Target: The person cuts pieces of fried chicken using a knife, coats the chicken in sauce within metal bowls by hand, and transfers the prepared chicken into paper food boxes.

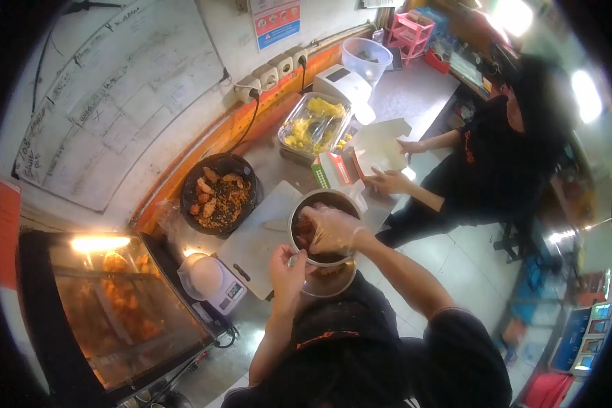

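Observation:
A round metal bowl (352, 204) is tilted in front of me, with dark reddish-brown food (304, 231) inside. My left hand (289, 273) pinches its near-left rim. Reaching into it is my right hand (330, 228) in a clear plastic glove, fingers curled down among the food; what they hold is hidden. Just below this bowl, another metal bowl (330, 282) partly shows. A grey-white cutting board (258, 228) lies to the left. Beyond it stands a black round pan or mortar (187, 194) with fried pieces and crumbs.
At left is a lit glass display case (115, 306) with fried food. A digital scale (228, 292) carries a round, pale bagged item (202, 277). A tray (316, 126) holds yellow food. At right, a co-worker (489, 149) handles an open paper box (381, 146). Wall sockets (268, 75) line the back.

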Available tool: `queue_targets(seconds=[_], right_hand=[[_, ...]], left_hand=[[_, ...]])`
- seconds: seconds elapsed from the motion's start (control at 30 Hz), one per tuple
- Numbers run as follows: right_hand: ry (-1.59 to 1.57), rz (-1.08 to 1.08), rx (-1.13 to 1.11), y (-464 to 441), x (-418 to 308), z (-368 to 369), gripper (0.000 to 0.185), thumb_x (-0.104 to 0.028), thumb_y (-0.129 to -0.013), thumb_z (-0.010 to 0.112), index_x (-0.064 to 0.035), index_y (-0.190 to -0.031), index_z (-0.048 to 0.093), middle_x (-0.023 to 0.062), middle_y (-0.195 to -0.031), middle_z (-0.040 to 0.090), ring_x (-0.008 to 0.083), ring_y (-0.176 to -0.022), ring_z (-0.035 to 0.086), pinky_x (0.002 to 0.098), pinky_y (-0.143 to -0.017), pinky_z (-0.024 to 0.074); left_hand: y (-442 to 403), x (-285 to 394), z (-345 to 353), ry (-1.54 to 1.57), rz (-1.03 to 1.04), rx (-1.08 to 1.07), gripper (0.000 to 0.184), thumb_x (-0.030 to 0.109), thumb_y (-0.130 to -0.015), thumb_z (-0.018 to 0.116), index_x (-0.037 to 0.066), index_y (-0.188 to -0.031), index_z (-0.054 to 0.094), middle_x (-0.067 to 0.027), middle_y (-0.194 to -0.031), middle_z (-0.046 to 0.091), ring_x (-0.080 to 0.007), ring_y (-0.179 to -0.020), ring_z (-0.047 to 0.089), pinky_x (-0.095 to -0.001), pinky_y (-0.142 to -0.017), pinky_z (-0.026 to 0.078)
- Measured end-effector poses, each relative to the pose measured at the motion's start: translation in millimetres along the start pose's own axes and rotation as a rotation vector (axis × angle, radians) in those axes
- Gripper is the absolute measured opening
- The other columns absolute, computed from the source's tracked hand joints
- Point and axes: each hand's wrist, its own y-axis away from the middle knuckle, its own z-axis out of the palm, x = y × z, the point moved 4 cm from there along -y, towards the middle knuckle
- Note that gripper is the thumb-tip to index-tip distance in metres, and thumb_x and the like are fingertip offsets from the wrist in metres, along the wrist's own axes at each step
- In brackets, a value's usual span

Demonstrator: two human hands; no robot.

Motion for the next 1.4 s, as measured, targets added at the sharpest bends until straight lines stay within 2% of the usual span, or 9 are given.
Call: queue_targets(seconds=[0.1, 0.33, 0.4, 0.63, 0.83, 1.1, 1.2, 1.27, 1.4], right_hand=[[-0.382, -0.125, -0.041, 2.7, 19.1, -35.9, 0.063, -0.025, -0.072, 0.083, -0.0039, -0.124, 0.055, 0.0212, -0.121, 0.063, 0.0334, -0.106, 0.066, 0.0410, -0.094, 0.0524], [-0.289, -0.204, 0.152, -22.5, 95.4, -85.7, 0.067, -0.023, -0.072, 0.084, -0.0053, -0.128, 0.052, 0.0171, -0.120, 0.062, 0.0281, -0.112, 0.063, 0.0374, -0.097, 0.0526], [-0.631, -0.137, 0.197, -29.6, 117.2, -97.3, 0.072, -0.022, -0.073, 0.085, -0.0058, -0.133, 0.049, 0.0154, -0.122, 0.061, 0.0261, -0.115, 0.061, 0.0364, -0.098, 0.0522], [-0.788, -0.104, 0.214, -47.0, 169.2, -128.4, 0.078, -0.021, -0.074, 0.086, -0.0040, -0.138, 0.045, 0.0163, -0.125, 0.058, 0.0255, -0.115, 0.060, 0.0356, -0.097, 0.0515], [-0.724, -0.301, 0.338, -48.1, 184.0, -126.9, 0.077, -0.014, -0.076, 0.083, -0.0045, -0.140, 0.042, 0.0149, -0.126, 0.058, 0.0225, -0.118, 0.058, 0.0361, -0.098, 0.0518], [-1.109, -0.132, 0.153, -47.6, 199.9, -131.6, 0.074, -0.004, -0.078, 0.080, -0.0062, -0.142, 0.043, 0.0106, -0.132, 0.056, 0.0200, -0.124, 0.054, 0.0346, -0.104, 0.0493], [-1.177, -0.088, 0.263, -45.8, 210.1, -141.6, 0.071, -0.011, -0.082, 0.080, -0.0075, -0.142, 0.042, 0.0118, -0.125, 0.059, 0.0191, -0.114, 0.060, 0.0333, -0.095, 0.0545], [-1.434, 0.073, 0.387, -45.3, 219.8, -143.2, 0.064, -0.004, -0.084, 0.075, -0.0059, -0.140, 0.043, 0.0122, -0.123, 0.060, 0.0208, -0.110, 0.062, 0.0359, -0.093, 0.0565], [-1.741, 0.095, 0.508, -33.7, 221.8, -172.1, 0.053, 0.000, -0.088, 0.067, -0.0059, -0.136, 0.045, 0.0117, -0.120, 0.060, 0.0223, -0.108, 0.064, 0.0391, -0.091, 0.0586]], left_hand=[[-11.6, -0.3, 14.1, 0.048, -0.019, -0.035, 0.014, 0.001, -0.095, 0.064, 0.004, -0.096, 0.050, -0.0072, -0.096, 0.058, -0.0160, -0.082, 0.065, -0.0301, -0.068, 0.067], [-53.2, 6.5, 78.7, 0.041, -0.023, 0.040, 0.015, -0.001, -0.096, 0.063, 0.002, -0.095, 0.049, -0.0084, -0.098, 0.059, -0.0171, -0.083, 0.067, -0.0318, -0.068, 0.067], [-67.0, 8.3, 97.1, 0.045, -0.018, 0.082, 0.014, -0.001, -0.096, 0.063, 0.002, -0.095, 0.049, -0.0084, -0.098, 0.059, -0.0169, -0.082, 0.067, -0.0316, -0.069, 0.067], [-92.0, 8.7, 152.7, 0.042, 0.015, 0.138, 0.014, -0.001, -0.096, 0.063, 0.002, -0.096, 0.049, -0.0105, -0.099, 0.059, -0.0197, -0.087, 0.068, -0.0328, -0.070, 0.067], [-102.3, -13.9, 169.5, 0.042, -0.032, 0.187, 0.016, -0.001, -0.095, 0.063, 0.002, -0.096, 0.048, -0.0123, -0.101, 0.060, -0.0214, -0.083, 0.069, -0.0336, -0.068, 0.067], [-115.9, -10.5, 189.2, 0.019, -0.037, 0.209, 0.015, 0.003, -0.097, 0.063, 0.005, -0.098, 0.048, -0.0160, -0.105, 0.065, -0.0252, -0.086, 0.071, -0.0354, -0.073, 0.066], [-126.1, -15.6, 196.0, 0.005, -0.014, 0.204, 0.015, 0.003, -0.097, 0.063, 0.004, -0.098, 0.048, -0.0172, -0.105, 0.065, -0.0251, -0.086, 0.070, -0.0353, -0.073, 0.066], [-130.9, -18.0, 203.2, 0.021, -0.020, 0.213, 0.014, 0.002, -0.097, 0.062, 0.002, -0.098, 0.048, -0.0174, -0.107, 0.063, -0.0252, -0.085, 0.071, -0.0350, -0.073, 0.066], [-139.0, -27.9, 212.4, 0.048, -0.059, 0.252, 0.014, 0.002, -0.097, 0.062, 0.000, -0.100, 0.048, -0.0168, -0.109, 0.061, -0.0248, -0.085, 0.070, -0.0350, -0.074, 0.067]])
